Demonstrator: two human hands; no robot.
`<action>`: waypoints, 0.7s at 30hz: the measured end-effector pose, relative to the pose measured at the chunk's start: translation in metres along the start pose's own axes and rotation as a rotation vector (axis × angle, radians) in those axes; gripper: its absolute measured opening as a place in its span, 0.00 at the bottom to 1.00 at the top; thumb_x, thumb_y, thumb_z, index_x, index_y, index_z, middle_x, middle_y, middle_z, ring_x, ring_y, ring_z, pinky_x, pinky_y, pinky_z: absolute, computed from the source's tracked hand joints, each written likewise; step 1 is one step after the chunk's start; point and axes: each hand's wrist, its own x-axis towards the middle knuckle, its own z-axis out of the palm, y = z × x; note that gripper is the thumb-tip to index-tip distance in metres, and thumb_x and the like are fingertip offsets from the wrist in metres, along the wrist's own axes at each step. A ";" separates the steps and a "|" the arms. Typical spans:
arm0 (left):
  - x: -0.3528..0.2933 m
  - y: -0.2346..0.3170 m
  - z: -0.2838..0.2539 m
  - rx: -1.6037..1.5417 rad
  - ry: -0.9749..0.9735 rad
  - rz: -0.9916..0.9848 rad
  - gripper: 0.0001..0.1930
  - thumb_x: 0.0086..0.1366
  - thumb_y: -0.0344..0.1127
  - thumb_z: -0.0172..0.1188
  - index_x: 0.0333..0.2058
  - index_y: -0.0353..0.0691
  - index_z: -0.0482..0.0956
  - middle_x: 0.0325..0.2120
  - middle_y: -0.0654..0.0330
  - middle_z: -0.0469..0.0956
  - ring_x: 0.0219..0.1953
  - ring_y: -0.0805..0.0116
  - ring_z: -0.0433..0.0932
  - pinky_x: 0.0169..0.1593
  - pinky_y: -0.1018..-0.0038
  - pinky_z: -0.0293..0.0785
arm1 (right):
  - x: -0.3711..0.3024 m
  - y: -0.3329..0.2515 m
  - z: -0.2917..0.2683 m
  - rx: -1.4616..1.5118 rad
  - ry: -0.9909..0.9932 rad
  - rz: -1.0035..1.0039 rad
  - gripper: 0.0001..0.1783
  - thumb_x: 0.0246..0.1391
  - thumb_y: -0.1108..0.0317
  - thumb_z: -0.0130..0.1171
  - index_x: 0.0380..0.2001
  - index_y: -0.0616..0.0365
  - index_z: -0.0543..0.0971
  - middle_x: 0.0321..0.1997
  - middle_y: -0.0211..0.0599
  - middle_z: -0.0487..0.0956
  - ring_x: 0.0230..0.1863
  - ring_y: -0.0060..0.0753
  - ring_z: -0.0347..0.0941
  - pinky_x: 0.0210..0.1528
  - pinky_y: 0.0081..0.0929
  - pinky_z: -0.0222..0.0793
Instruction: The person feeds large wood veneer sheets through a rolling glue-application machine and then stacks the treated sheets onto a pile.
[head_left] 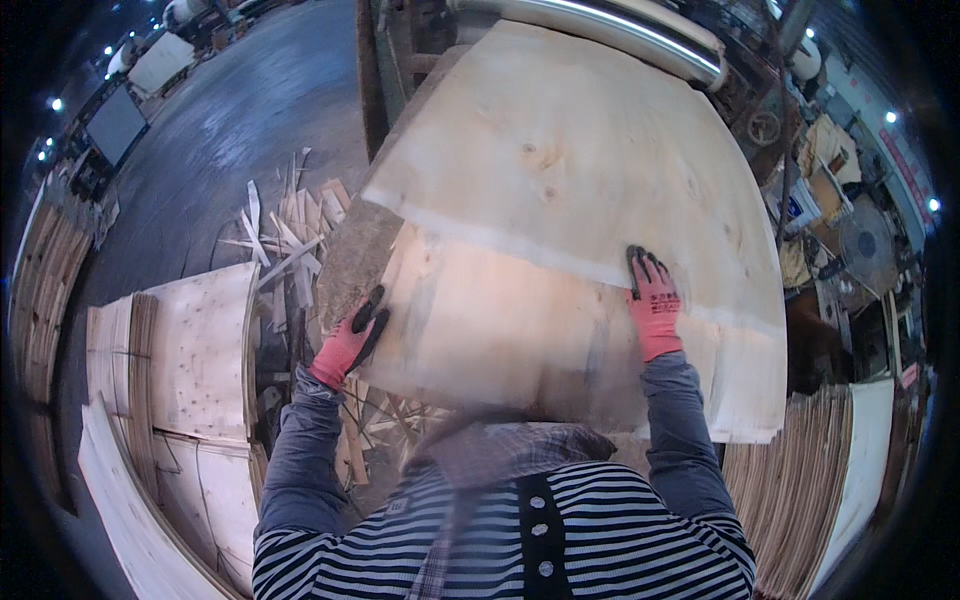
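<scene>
Our left hand [348, 342] grips the left edge of the lower veneer sheet [500, 330], fingers curled round it. Our right hand [652, 305] lies flat on it, fingers spread, just below the edge of the upper veneer sheet [560, 150] overlapping it.

Dim, bluish light; small ceiling lamps glint far beyond the left hand [345, 343]. Veneer sheet [560, 180] glows pale, nearest edge blurred, rim bent black.
</scene>
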 end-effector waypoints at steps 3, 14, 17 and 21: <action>0.010 -0.026 0.007 -0.332 -0.022 0.176 0.23 0.59 0.39 0.53 0.52 0.36 0.63 0.48 0.54 0.68 0.50 0.68 0.67 0.52 0.75 0.62 | -0.002 0.000 0.039 -0.012 -0.029 -0.007 0.33 0.36 0.57 0.59 0.51 0.40 0.66 0.55 0.32 0.65 0.55 0.40 0.61 0.56 0.35 0.56; -0.005 0.019 0.002 0.231 0.033 0.248 0.27 0.56 0.41 0.57 0.53 0.40 0.62 0.53 0.52 0.60 0.57 0.59 0.56 0.58 0.70 0.52 | -0.002 -0.004 0.038 -0.056 -0.074 0.002 0.34 0.37 0.56 0.59 0.53 0.42 0.65 0.55 0.32 0.64 0.55 0.39 0.59 0.57 0.34 0.55; -0.004 0.044 -0.004 0.232 -0.039 0.196 0.27 0.54 0.45 0.57 0.51 0.41 0.65 0.54 0.48 0.57 0.59 0.56 0.52 0.59 0.68 0.51 | 0.000 -0.002 0.035 -0.058 -0.071 -0.007 0.34 0.37 0.57 0.59 0.52 0.42 0.65 0.55 0.32 0.65 0.55 0.39 0.60 0.56 0.35 0.56; 0.004 0.029 -0.007 0.160 -0.147 0.202 0.29 0.50 0.50 0.59 0.49 0.41 0.67 0.57 0.43 0.48 0.60 0.49 0.47 0.59 0.64 0.49 | 0.002 -0.008 0.031 -0.049 -0.039 -0.021 0.33 0.37 0.57 0.60 0.52 0.43 0.66 0.54 0.32 0.65 0.54 0.38 0.61 0.56 0.34 0.56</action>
